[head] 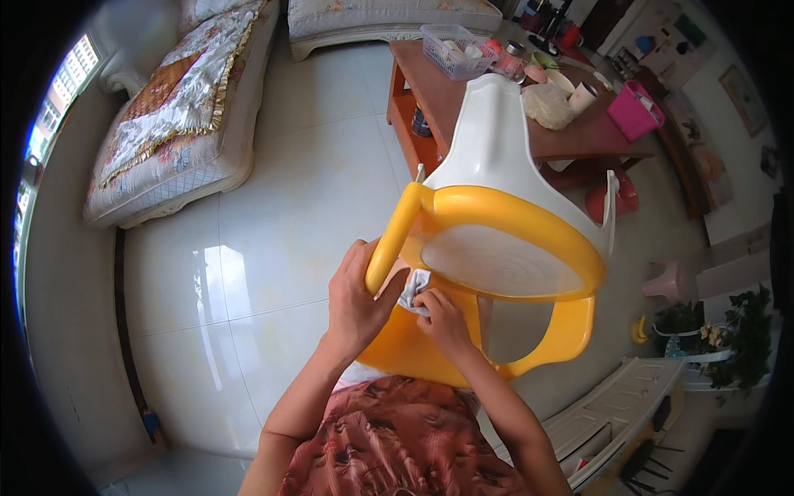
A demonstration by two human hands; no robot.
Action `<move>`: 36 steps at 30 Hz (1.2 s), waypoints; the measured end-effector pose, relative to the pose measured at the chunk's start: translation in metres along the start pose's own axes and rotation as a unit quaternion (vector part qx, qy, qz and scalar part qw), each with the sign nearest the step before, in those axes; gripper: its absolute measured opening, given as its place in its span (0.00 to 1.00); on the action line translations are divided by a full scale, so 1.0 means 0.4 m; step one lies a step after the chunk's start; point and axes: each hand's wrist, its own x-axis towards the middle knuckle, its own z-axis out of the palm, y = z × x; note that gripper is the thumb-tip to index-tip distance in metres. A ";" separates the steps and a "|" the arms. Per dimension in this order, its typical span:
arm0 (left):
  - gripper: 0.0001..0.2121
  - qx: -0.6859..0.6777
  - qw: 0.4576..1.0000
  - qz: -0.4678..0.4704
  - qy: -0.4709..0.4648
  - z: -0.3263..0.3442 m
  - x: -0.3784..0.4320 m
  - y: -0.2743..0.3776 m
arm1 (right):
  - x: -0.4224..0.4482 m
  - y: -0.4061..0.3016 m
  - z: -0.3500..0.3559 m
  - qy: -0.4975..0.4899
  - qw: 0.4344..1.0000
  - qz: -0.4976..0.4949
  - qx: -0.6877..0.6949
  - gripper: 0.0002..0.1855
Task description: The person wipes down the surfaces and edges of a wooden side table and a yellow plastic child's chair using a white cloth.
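A yellow and white moulded plastic piece, which looks like a child's seat (502,239), is held tilted in front of my body. It has a thick yellow rim around a whitish panel, and a tapered white part (490,136) points away from me. My left hand (360,297) is wrapped around the yellow tubular arm (397,235) on its left side. Pinched in the fingers of my right hand (443,319) is a crumpled light grey cloth (414,291), against the yellow inner side near my left thumb. Part of the cloth is hidden by my fingers.
Beyond the seat stands a reddish-brown table (434,80) with a plastic basket (456,53), jars, a plastic bag (549,105) and a pink bin (636,111). A floral sofa (180,111) is at left. Potted plants (738,335) and a white cabinet (620,403) are at right.
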 end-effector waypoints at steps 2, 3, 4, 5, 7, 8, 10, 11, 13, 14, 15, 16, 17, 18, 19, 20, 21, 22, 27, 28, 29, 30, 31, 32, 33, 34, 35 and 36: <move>0.15 -0.017 0.999 0.000 0.049 0.016 0.001 -0.034 | -0.022 -0.025 -0.029 0.046 0.995 0.022 0.089 0.22; 0.12 -0.042 0.995 -0.005 0.095 0.033 0.001 -0.055 | -0.028 -0.044 -0.062 0.088 0.980 0.048 0.171 0.25; 0.09 -0.039 0.990 0.023 0.130 0.039 -0.001 -0.067 | -0.023 -0.097 -0.116 0.084 0.981 0.042 0.169 0.25; 0.09 -0.037 0.990 0.019 0.134 0.044 -0.006 -0.080 | -0.016 -0.175 -0.183 0.155 0.978 -0.001 0.139 0.28; 0.09 -0.074 0.989 -0.036 0.123 0.059 -0.013 -0.087 | 0.001 -0.247 -0.239 0.228 0.967 -0.040 0.106 0.31; 0.11 -0.051 0.993 -0.027 0.107 0.063 -0.013 -0.086 | 0.014 -0.270 -0.242 0.241 0.963 -0.115 0.032 0.32; 0.11 -0.085 0.990 0.014 0.108 0.080 -0.019 -0.104 | 0.059 -0.321 -0.229 0.206 0.955 -0.209 -0.034 0.33; 0.11 -0.117 0.986 0.054 0.104 0.092 -0.023 -0.112 | 0.083 -0.346 -0.217 0.162 0.961 -0.224 -0.028 0.32; 0.13 -0.245 0.965 -0.014 0.088 0.103 -0.034 -0.108 | 0.109 -0.348 -0.205 0.161 0.956 -0.243 -0.035 0.28; 0.14 -0.248 0.965 -0.024 0.086 0.102 -0.034 -0.105 | 0.115 -0.344 -0.209 0.152 0.955 -0.254 -0.020 0.27; 0.15 -0.250 0.964 -0.037 0.082 0.100 -0.039 -0.106 | 0.116 -0.339 -0.209 0.139 0.955 -0.262 -0.002 0.26; 0.14 -0.210 0.974 -0.005 0.086 0.104 -0.041 -0.121 | 0.126 -0.334 -0.215 0.146 0.949 -0.278 0.000 0.25; 0.14 -0.211 0.974 -0.007 0.086 0.102 -0.041 -0.126 | 0.135 -0.332 -0.224 0.144 0.950 -0.278 -0.001 0.25; 0.15 -0.165 0.982 0.017 0.087 0.097 -0.034 -0.121 | 0.143 -0.330 -0.235 0.126 0.956 -0.267 -0.005 0.23; 0.17 -0.118 0.988 0.041 0.088 0.092 -0.025 -0.112 | 0.152 -0.332 -0.247 0.108 0.961 -0.255 -0.008 0.22; 0.10 -0.082 0.988 0.064 0.116 0.095 -0.013 -0.095 | 0.163 -0.341 -0.264 0.116 0.965 -0.237 0.001 0.19; 0.10 -0.083 0.988 0.062 0.115 0.093 -0.013 -0.091 | 0.176 -0.343 -0.279 0.121 0.968 -0.221 -0.011 0.18; 0.09 -0.055 0.991 0.051 0.109 0.090 -0.015 -0.087 | 0.198 -0.325 -0.296 0.130 0.963 -0.230 -0.057 0.17; 0.07 -0.063 0.991 0.033 0.110 0.092 -0.007 -0.065 | 0.309 -0.339 -0.359 0.211 0.900 -0.273 -0.265 0.11; 0.07 -0.062 0.992 0.026 0.111 0.092 -0.009 -0.061 | 0.331 -0.335 -0.371 0.227 0.894 -0.269 -0.277 0.09; 0.08 -0.061 0.992 0.019 0.112 0.092 -0.012 -0.060 | 0.336 -0.332 -0.365 0.225 0.895 -0.269 -0.275 0.09; 0.08 -0.060 0.992 0.018 0.113 0.091 -0.010 -0.061 | 0.343 -0.323 -0.355 0.176 0.910 -0.251 -0.280 0.12; 0.08 -0.060 0.992 0.022 0.112 0.092 -0.006 -0.064 | 0.348 -0.313 -0.343 0.127 0.922 -0.231 -0.285 0.16; 0.08 -0.061 0.992 0.027 0.111 0.093 -0.005 -0.066 | 0.337 -0.306 -0.322 0.138 0.904 -0.263 -0.309 0.17; 0.08 -0.060 0.991 0.026 0.114 0.093 -0.004 -0.069 | 0.326 -0.304 -0.306 0.137 0.903 -0.265 -0.308 0.17; 0.08 -0.062 0.991 0.027 0.112 0.092 -0.006 -0.073 | 0.312 -0.302 -0.290 0.187 0.887 -0.278 -0.319 0.17; 0.09 -0.065 0.991 0.028 0.110 0.091 -0.007 -0.075 | 0.296 -0.299 -0.277 0.236 0.868 -0.290 -0.328 0.17; 0.09 -0.065 0.991 0.027 0.112 0.089 -0.006 -0.080 | 0.275 -0.294 -0.265 0.259 0.865 -0.299 -0.310 0.18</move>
